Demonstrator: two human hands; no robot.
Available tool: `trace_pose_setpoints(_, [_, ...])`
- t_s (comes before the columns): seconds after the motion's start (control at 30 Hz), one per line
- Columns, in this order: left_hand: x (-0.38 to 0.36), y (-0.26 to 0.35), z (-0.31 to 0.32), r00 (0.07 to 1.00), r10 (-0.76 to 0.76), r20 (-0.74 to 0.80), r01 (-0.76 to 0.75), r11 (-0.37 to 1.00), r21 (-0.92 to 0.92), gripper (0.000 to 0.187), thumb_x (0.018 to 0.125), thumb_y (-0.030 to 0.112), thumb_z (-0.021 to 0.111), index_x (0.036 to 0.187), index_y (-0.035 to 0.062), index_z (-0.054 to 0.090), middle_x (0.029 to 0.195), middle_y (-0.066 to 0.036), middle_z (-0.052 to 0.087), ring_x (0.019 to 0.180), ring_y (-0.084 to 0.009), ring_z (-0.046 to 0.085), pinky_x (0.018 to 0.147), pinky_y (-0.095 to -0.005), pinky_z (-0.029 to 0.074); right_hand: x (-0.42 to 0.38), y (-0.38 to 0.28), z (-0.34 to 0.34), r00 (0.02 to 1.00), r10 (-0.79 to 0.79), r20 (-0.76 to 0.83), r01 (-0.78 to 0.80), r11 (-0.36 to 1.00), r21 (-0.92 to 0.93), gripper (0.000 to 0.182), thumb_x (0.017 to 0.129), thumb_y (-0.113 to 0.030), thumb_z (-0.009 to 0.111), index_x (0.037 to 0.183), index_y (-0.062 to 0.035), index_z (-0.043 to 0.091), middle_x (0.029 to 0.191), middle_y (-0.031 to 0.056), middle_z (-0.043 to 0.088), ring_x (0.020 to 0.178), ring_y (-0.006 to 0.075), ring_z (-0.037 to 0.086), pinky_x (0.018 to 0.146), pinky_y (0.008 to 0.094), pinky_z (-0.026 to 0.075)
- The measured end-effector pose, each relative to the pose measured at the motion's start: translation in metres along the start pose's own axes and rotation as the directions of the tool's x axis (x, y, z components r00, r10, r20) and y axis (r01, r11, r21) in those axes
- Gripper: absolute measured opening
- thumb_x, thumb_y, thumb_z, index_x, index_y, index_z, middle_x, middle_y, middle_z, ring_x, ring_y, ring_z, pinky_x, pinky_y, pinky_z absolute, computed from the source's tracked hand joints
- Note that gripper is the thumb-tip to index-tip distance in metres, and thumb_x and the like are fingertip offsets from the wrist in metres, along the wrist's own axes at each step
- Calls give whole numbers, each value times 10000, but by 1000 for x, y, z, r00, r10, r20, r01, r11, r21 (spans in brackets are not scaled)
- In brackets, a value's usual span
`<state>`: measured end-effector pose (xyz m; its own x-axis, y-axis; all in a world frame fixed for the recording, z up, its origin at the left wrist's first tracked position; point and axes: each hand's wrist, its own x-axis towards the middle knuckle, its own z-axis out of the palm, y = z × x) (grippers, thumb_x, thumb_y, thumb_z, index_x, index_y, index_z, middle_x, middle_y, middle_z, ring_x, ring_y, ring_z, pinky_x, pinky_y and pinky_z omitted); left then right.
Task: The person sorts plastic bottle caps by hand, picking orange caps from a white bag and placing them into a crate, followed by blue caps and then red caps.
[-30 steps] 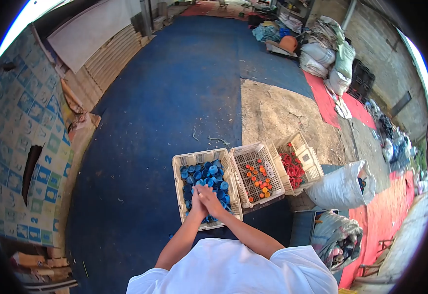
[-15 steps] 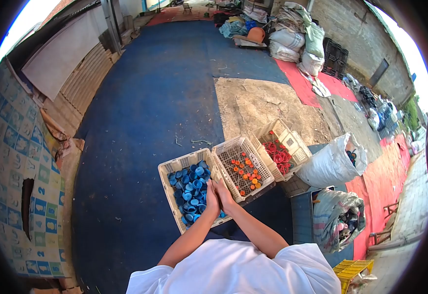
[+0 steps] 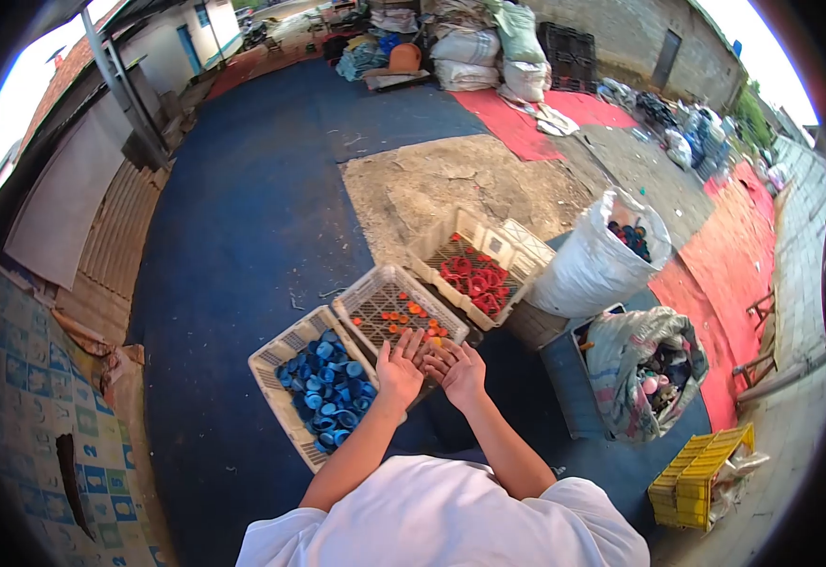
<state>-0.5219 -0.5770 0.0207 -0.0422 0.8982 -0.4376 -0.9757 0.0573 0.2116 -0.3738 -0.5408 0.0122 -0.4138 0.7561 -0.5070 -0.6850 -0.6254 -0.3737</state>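
Note:
My left hand (image 3: 401,371) and my right hand (image 3: 457,369) are side by side, palms turned up and fingers spread, with nothing seen in either. They are over the near end of the middle white crate (image 3: 352,312), which has a scatter of orange and red bottle caps (image 3: 414,308) on its slatted floor. Left of my left hand, blue plastic caps (image 3: 328,383) fill much of another white crate (image 3: 271,367). Beyond my right hand, a third pale crate (image 3: 429,248) contains red caps (image 3: 477,278). My hands hide part of the middle crate's near end.
On the right stand a white sack (image 3: 583,269) with dark caps in its mouth and a striped sack (image 3: 626,340) of mixed items. A yellow crate (image 3: 692,487) is at lower right. Stuffed sacks (image 3: 465,61) are piled at the back. Blue sheeting (image 3: 233,236) covers the ground.
My hands were pressed together at the blue caps' crate; now they are apart, opened palm up, over the orange caps' crate. The camera view has turned rightward.

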Motion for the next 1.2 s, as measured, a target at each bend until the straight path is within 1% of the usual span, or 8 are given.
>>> trace_pose_setpoints(0.1, [39,-60,-4,997,-78,13,75,983,170,429,1050,388,432,1327,87,561,1397,-108,626,1249,-334,598,1029,-476,472,-2,-57,-53,985,-7,-173,-15,992,-125,397,1037,-354,413,1217,-47,591,940,89,723,780,266,704,733,396,575])
trace_pose_setpoints(0.3, [60,-175,40,962,-255,-96,270,940,206,368,1062,337,421,1262,67,573,1328,-92,644,1230,-324,607,1063,-491,468,-53,-162,-153,929,-127,-347,115,992,-56,326,972,-258,492,1191,-54,623,963,80,709,801,246,694,733,378,562])
trace_pose_setpoints(0.53, [117,-227,80,931,-308,-199,362,856,369,297,1015,304,483,1183,114,637,1190,-25,702,1085,-224,661,958,-415,498,-40,-235,-238,830,-244,-501,263,964,-33,344,966,-291,531,1207,-59,613,958,67,696,825,232,687,747,371,553])
trace_pose_setpoints(0.67, [181,-246,99,898,-381,-218,434,849,303,271,987,281,513,1145,115,658,1124,-19,709,1018,-216,666,917,-407,512,-5,-277,-243,782,-316,-538,297,947,-124,321,966,-317,569,1163,-74,638,938,54,712,807,216,689,731,354,548])
trace_pose_setpoints(0.87, [312,-286,137,790,-570,-225,613,749,253,254,986,273,510,1087,115,681,1070,-21,727,977,-226,676,889,-409,527,28,-353,-227,669,-579,-466,301,785,-542,224,982,-247,607,1125,-88,673,953,50,723,782,157,685,727,287,515])
trace_pose_setpoints(1.0, [366,-302,191,786,-587,-192,611,695,379,242,987,262,505,1077,116,676,1063,-20,719,978,-211,672,884,-405,530,26,-385,-220,612,-672,-417,262,670,-695,244,971,-237,649,1151,-75,675,958,48,717,815,123,667,729,272,497])
trace_pose_setpoints(1.13, [407,-314,220,757,-613,-226,646,647,406,238,991,255,508,1083,102,666,1078,-15,710,960,-206,663,880,-397,528,15,-401,-224,584,-753,-303,47,404,-913,304,949,-223,688,1178,-23,689,941,56,713,849,126,659,759,289,512])
trace_pose_setpoints(1.2, [418,-316,228,753,-619,-226,649,638,414,234,990,252,513,1086,100,662,1068,-12,706,956,-203,657,879,-393,526,14,-406,-229,551,-748,-371,38,467,-884,300,926,-204,707,1152,-7,704,927,63,720,816,130,650,758,289,523])
